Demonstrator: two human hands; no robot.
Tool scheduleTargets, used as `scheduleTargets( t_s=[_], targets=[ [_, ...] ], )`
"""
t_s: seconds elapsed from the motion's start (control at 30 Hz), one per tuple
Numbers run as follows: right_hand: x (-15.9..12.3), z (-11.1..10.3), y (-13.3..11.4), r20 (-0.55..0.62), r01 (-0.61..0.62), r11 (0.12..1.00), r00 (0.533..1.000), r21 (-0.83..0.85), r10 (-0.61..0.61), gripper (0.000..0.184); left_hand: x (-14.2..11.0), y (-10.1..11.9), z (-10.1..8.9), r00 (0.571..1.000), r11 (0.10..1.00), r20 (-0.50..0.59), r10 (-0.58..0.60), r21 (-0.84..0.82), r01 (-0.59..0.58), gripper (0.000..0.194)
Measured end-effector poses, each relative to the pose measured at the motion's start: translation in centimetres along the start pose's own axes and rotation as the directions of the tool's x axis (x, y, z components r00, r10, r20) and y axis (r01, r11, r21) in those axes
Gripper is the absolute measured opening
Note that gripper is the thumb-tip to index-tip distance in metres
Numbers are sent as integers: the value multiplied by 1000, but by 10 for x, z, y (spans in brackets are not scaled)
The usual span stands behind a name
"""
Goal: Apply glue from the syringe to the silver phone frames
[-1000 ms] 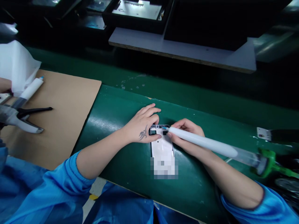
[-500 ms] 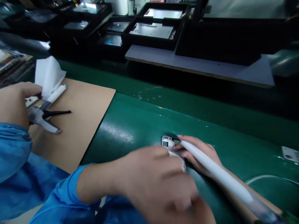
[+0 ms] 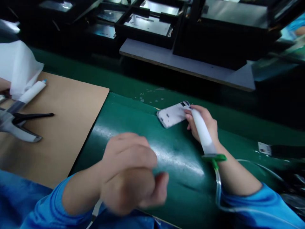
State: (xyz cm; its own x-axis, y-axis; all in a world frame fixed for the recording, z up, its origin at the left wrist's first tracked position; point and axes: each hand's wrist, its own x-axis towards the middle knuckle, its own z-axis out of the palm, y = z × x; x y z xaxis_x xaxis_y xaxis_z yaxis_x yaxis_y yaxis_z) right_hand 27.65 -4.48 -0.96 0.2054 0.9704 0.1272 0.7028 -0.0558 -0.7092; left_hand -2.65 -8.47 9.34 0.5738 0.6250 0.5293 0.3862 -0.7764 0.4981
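My right hand (image 3: 206, 124) is closed round a white dispensing syringe (image 3: 202, 130) with a green cap and a clear tube. Its fingers also touch the right end of a pale phone housing (image 3: 172, 114), which has dark openings and sits slanted above the green bench. My left hand (image 3: 128, 173) hovers nearer my body, apart from the housing. Its fingers are curled in and blurred, so whatever may be inside them is hidden.
At the left, a co-worker's hand (image 3: 4, 85) is beside white paper (image 3: 20, 68) and a trigger-type dispensing gun (image 3: 19, 125) over brown cardboard (image 3: 78, 105). A grey shelf board (image 3: 186, 65) holds black trays (image 3: 145, 27) at the back. A small card (image 3: 264, 148) lies right.
My left hand has drawn back left, away from the phone housing. My right hand has moved up and away with the syringe, and the housing is turned to a new angle.
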Motion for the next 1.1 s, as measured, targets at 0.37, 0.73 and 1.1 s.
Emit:
scheduleTargets(
  t_s=[0.37, 0.73, 1.1],
  targets=[
    [-40, 14, -12, 245, 437, 882, 849, 174, -469, 32, 10, -55, 90, 984, 986, 73, 160, 42, -163, 22],
    [-32, 25, -3, 353, 42, 911, 914, 409, -201, 39, 14, -80, 90, 946, 933, 27, -322, -162, 323, 28],
    [-44, 23, 3, 317, 125, 958, 926, 260, -206, 49, 5, -78, 97, 892, 842, 60, -449, -307, 444, 29]
  ],
)
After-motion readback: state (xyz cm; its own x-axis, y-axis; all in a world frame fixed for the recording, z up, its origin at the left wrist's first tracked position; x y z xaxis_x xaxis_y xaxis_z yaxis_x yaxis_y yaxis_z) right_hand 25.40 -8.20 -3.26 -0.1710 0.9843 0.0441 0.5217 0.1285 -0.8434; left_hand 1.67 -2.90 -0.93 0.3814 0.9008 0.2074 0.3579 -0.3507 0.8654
